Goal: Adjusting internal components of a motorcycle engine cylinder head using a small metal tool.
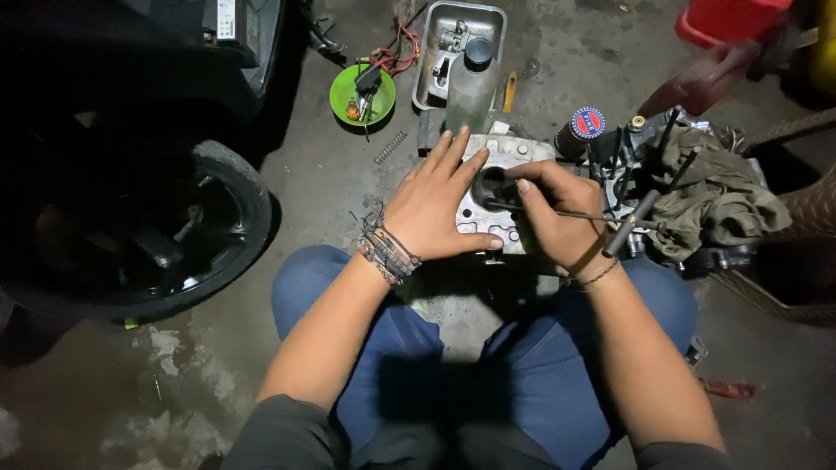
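Seated, knees in blue trousers [557, 383] nearest the camera, concrete floor [174, 392] below. Left hand [435, 209] lies flat, fingers spread and extended, palm down on the grey metal engine casting [509, 157] that sits on the floor just ahead of the knees; corded bracelets [387, 251] on that wrist. Right hand [553, 218] is closed in a pinch grip on a thin dark rod-like tool [566, 212], its tip down at the round bore in the casting's middle; the rod's other end runs out to the right. Thin bracelet on the right wrist. Just right of the casting: a dark T-shaped handle tool [629, 224] and a crumpled olive rag [714, 187] draped over more engine parts [627, 165]. A small round can with a red-and-blue lid [585, 126] stands between casting and rag. Left, well apart: a scooter wheel with tyre [165, 235], mostly in shadow. Further out: a loose coil spring [391, 146] on the floor, a green bowl [361, 94] holding small parts and wires, a clear bottle with black cap [471, 87] standing against a metal tray [457, 43]. Far right corner: red container [731, 19], blurred.
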